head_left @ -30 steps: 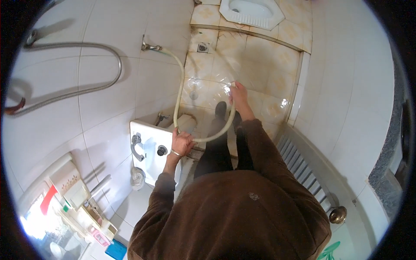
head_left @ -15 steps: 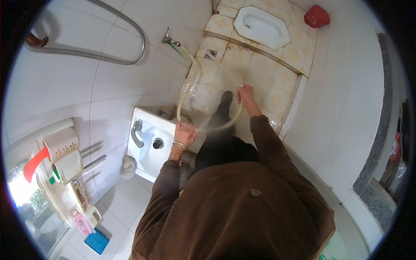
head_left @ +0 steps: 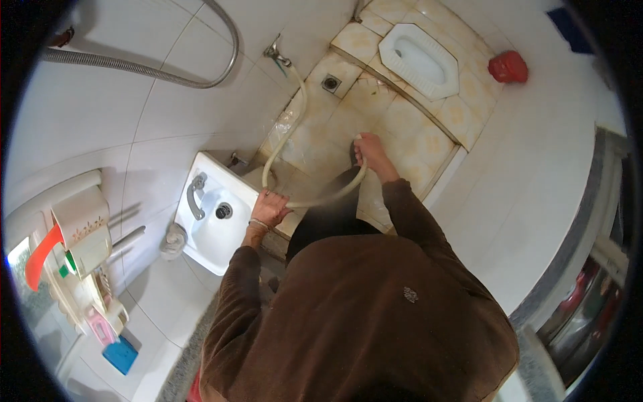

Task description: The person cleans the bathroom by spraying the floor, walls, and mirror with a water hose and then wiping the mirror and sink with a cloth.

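Note:
A pale yellowish hose (head_left: pixel 328 202) runs from a wall tap (head_left: pixel 275 55) down to my left hand and on to my right. My left hand (head_left: pixel 271 209) is closed round the hose beside the edge of the white washbasin (head_left: pixel 209 175). Farther ahead and to the right, my right hand (head_left: pixel 375 155) grips the hose near its free end, over the yellowish tiled floor (head_left: pixel 345 120). Between the hands the hose sags in a curve in front of my dark trousers. Whether water is leaving the end cannot be made out.
A white squat toilet (head_left: pixel 423 61) lies on a raised tiled step, with a red bucket (head_left: pixel 508 67) to its right. The floor drain (head_left: pixel 331 83) is near the tap. A metal shower hose (head_left: pixel 154 72) hangs at upper left; a shelf (head_left: pixel 84 295) holds toiletries at left.
The view has swung, so the room sits shifted in the picture. My right hand has come a little to the left with the hose end. Both hands keep their grip.

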`<state>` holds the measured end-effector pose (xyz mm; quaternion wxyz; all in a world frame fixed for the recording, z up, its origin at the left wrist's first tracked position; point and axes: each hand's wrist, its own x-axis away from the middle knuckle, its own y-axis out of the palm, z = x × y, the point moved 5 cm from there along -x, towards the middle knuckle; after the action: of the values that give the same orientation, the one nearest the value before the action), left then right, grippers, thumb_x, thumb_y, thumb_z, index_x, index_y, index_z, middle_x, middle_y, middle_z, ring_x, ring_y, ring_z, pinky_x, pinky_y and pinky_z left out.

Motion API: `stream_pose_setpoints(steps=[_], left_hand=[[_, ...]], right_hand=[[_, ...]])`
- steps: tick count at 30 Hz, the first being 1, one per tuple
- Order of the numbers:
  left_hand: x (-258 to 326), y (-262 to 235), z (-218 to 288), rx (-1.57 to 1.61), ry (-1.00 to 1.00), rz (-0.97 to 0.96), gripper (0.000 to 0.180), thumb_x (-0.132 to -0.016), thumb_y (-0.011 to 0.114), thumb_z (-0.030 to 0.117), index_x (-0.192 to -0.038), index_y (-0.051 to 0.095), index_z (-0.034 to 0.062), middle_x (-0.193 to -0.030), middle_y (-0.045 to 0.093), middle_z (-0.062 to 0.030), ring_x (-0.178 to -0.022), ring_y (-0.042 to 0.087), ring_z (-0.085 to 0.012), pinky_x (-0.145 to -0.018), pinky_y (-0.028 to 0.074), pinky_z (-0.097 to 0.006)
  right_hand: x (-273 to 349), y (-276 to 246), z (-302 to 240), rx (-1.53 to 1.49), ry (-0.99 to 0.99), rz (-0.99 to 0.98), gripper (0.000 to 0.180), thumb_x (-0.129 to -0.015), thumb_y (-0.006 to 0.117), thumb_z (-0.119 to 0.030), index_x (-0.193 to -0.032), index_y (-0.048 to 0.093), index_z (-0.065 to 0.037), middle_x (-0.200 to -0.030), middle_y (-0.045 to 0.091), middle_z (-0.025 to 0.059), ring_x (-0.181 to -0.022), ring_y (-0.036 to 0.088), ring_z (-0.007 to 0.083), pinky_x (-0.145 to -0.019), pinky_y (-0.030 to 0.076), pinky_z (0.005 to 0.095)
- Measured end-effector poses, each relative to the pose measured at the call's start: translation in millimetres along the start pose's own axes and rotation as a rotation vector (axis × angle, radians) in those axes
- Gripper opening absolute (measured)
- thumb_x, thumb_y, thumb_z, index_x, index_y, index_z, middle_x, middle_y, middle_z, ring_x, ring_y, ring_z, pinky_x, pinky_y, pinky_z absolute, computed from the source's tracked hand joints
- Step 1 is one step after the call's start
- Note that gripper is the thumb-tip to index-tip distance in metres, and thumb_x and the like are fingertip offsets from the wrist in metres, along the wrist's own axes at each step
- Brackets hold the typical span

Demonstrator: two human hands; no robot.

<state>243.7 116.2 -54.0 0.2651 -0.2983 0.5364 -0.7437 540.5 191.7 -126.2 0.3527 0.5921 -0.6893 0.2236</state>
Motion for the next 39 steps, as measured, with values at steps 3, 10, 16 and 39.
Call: stream_pose_setpoints(steps=[3,10,16,39], left_hand=[[-12,-31,4,0.140,-0.101,-0.199,0.029,-0.073,0.060,0.022,-0.097,0.053,0.0086,-0.086,0.054,-0.0045,-0.085,0.050,-0.0202,-0.086,0.032,-0.036],[0,3,-6,0.113,-0.038,0.029,0.032,-0.067,0.056,0.004,-0.099,0.052,0.0073,-0.087,0.054,-0.0056,-0.088,0.051,-0.0215,-0.086,0.037,-0.035],[-50,4,29,0.124,-0.528,0.307,0.031,-0.062,0.052,-0.003,-0.090,0.056,0.0099,-0.085,0.056,-0.0056,-0.085,0.053,-0.0226,-0.086,0.032,-0.051],[-342,31,244,0.692,-0.743,0.267,0.034,-0.063,0.067,0.042,-0.074,0.062,0.0099,-0.073,0.056,-0.0027,-0.079,0.048,-0.0217,-0.075,0.038,-0.037]], right_hand=[[-4,5,-19,0.148,0.034,-0.018,0.003,-0.071,0.045,-0.002,-0.069,0.046,-0.003,-0.055,0.045,0.0064,-0.037,0.042,0.0179,-0.031,0.034,0.0332],[-3,-2,-62,0.212,0.132,-0.077,0.004,-0.074,0.043,-0.003,-0.075,0.047,-0.004,-0.054,0.043,0.0060,-0.039,0.043,0.0185,-0.032,0.035,0.0328],[-12,0,-118,0.405,-0.060,-0.119,0.008,-0.076,0.045,-0.005,-0.084,0.045,-0.002,-0.055,0.043,0.0053,-0.037,0.041,0.0165,-0.033,0.034,0.0290],[-83,34,-202,1.167,-0.823,-1.029,0.037,-0.072,0.049,-0.012,-0.107,0.051,0.001,-0.089,0.056,0.0258,-0.088,0.053,0.0387,-0.077,0.042,0.0397]])
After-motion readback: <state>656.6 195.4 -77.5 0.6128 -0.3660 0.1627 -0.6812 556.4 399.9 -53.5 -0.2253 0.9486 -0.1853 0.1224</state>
